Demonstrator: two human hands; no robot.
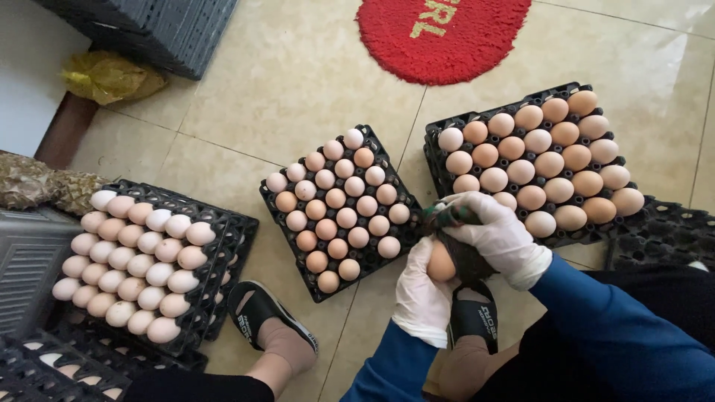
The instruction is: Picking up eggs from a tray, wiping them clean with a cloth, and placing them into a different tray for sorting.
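Head camera looks steeply down at the nearby tiled floor [298, 82].

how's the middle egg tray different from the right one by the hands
The middle tray sits turned like a diamond; the right tray lies closer to square with the view. The middle tray's eggs look smaller and pinker; the right tray's look larger and browner. The right tray rests on a stack; under the middle one I cannot tell. Both are dark and nearly full.
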